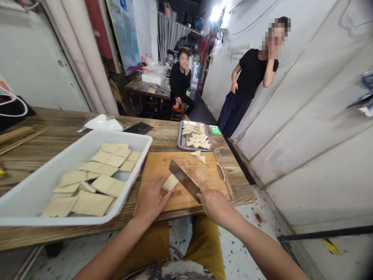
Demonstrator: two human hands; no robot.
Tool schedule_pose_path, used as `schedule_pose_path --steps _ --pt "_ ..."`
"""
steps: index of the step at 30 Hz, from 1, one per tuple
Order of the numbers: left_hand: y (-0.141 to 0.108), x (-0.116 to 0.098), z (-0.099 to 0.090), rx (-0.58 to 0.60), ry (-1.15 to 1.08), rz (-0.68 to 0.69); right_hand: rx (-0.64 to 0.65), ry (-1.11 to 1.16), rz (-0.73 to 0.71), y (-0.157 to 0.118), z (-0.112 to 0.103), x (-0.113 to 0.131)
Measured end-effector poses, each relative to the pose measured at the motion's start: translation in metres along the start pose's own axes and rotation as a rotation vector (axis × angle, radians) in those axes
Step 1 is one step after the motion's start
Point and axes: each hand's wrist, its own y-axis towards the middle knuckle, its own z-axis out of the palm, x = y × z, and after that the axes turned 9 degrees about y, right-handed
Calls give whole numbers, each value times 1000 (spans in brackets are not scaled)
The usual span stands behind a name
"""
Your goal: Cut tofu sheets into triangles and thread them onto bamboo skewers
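My left hand (pixel 151 198) rests its fingertips against a pale piece of pressed tofu (pixel 170 182) on a wooden cutting board (pixel 211 179). My right hand (pixel 215 204) grips the handle of a steel cleaver (pixel 184 180), whose blade stands on its edge beside the tofu piece. Two cut triangles of tofu (pixel 198 156) lie farther up the board. A white plastic tray (pixel 87 137) to my left holds several flat tofu squares. Beyond the board, a steel tray (pixel 181 144) holds several stacked tofu triangles.
The wooden table (pixel 164 134) ends in a front edge near my lap. Bamboo sticks (pixel 17 138) lie at its left, and a white bag (pixel 101 123) and dark flat slab (pixel 139 128) at the back. A standing person (pixel 253 74) and a seated person (pixel 180 81) are beyond it.
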Motion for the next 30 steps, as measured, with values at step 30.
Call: schedule_pose_path --steps 30 --pt "-12 7 22 -183 -33 96 124 -95 -89 20 -6 9"
